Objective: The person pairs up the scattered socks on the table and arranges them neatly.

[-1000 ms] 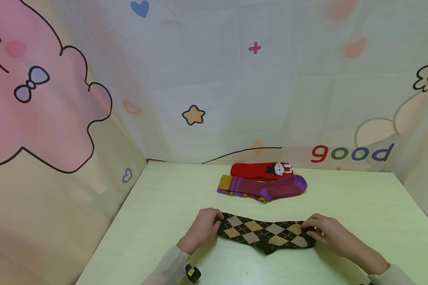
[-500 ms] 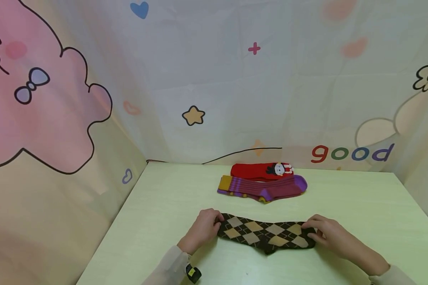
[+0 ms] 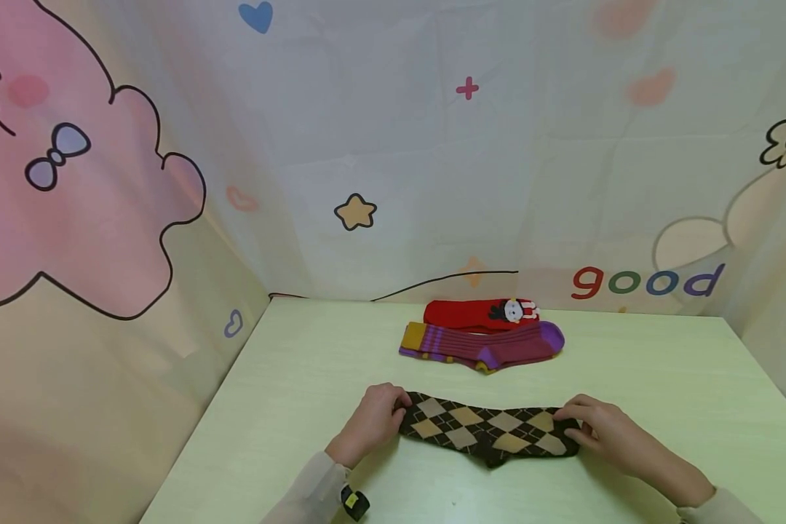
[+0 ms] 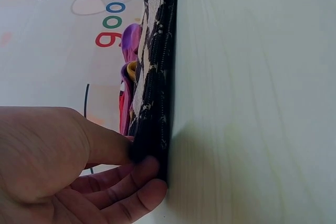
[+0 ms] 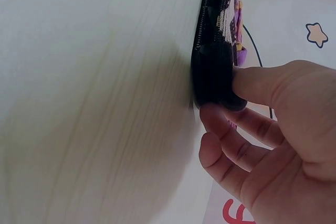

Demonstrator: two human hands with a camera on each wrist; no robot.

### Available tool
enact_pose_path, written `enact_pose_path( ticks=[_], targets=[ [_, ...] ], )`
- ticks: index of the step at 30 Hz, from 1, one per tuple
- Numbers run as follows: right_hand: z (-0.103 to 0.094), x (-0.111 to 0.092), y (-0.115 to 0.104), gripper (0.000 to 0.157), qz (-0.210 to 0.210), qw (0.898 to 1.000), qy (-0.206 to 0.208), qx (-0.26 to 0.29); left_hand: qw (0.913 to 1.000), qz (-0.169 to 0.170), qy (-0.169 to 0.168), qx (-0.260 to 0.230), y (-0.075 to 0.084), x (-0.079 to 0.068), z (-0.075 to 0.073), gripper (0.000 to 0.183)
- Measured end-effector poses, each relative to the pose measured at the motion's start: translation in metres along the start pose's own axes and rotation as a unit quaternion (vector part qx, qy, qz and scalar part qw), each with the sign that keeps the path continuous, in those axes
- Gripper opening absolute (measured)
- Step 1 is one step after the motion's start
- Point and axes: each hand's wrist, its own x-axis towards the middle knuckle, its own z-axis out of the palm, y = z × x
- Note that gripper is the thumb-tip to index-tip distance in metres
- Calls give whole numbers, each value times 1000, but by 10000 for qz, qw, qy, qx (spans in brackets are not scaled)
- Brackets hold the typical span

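Note:
A black, tan and beige argyle sock [image 3: 461, 426] lies flat across the table, its heel pointing toward me. At its left end, the cuff, my left hand [image 3: 375, 421] pinches the edge between thumb and fingers. My right hand [image 3: 605, 429] pinches the toe end on the right. In the left wrist view, the thumb lies on the upper face of the sock [image 4: 152, 77] and the fingertips are at its end. The right wrist view shows the thumb against the dark toe [image 5: 212, 74], with a fingertip at its underside. Layered edges show in both wrist views.
Behind the argyle sock lie purple-and-maroon socks [image 3: 485, 346] with mustard cuffs. Red socks [image 3: 461, 315] with a cartoon figure lie beyond them, near the printed curtain [image 3: 393, 145] at the back. The pale table [image 3: 288, 378] extends to both sides.

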Motion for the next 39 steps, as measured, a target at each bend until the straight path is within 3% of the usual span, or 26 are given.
enact_pose_path(
  ticks=[20, 25, 30, 34, 39],
  targets=[
    [-1, 0, -1, 21, -31, 10000, 31, -16, 10000, 41, 11, -22, -2, 1, 0, 10],
    [-1, -1, -2, 21, -73, 9999, 86, 13, 9998, -134, -111, -55, -1, 1, -4, 9],
    [0, -3, -2, 25, -274, 9964, 614, -508, 9994, -308, -103, 118, 2, 2, -6, 11],
    [2, -3, -3, 33, -597, 9852, 1228, -1039, 9992, -365, -5, 168, 5, 2, -7, 14],
    [1, 0, -7, 36, -808, 9772, 1633, -1092, 9997, -131, 168, 98, 10, 2, -8, 14]
  ],
)
